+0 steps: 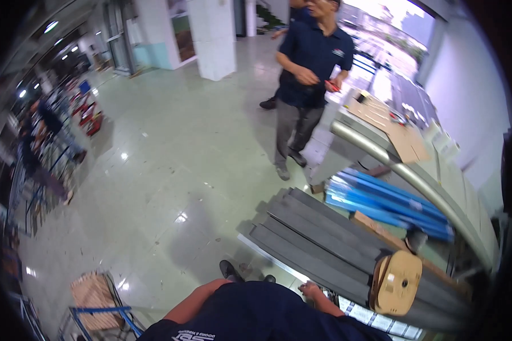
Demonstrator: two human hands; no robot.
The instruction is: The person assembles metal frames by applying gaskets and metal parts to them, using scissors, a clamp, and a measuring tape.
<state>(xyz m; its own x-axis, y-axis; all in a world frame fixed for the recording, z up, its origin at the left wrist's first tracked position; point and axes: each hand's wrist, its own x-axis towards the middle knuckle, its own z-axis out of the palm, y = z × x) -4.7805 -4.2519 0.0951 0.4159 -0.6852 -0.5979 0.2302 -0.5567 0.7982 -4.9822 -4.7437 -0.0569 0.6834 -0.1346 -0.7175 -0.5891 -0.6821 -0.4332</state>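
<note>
My right hand (309,290) is low in the view, just right of my dark shirt, with its fingers curled in. What it holds, if anything, is too small to make out. Close by lies a stack of long dark grey profiles (324,244), with a pale strip (273,258) along its near edge. My left forearm (199,298) bends in front of my body, and the left hand is hidden behind my shirt. On the grey profiles rests a cardboard reel (401,282).
A co-worker (313,62) stands ahead holding a small red thing, beside a workbench (370,116) with cardboard on it. Blue-wrapped profiles (381,202) lie under the bench. A blue-framed chair (99,301) stands at lower left. Other people (45,131) work at far left.
</note>
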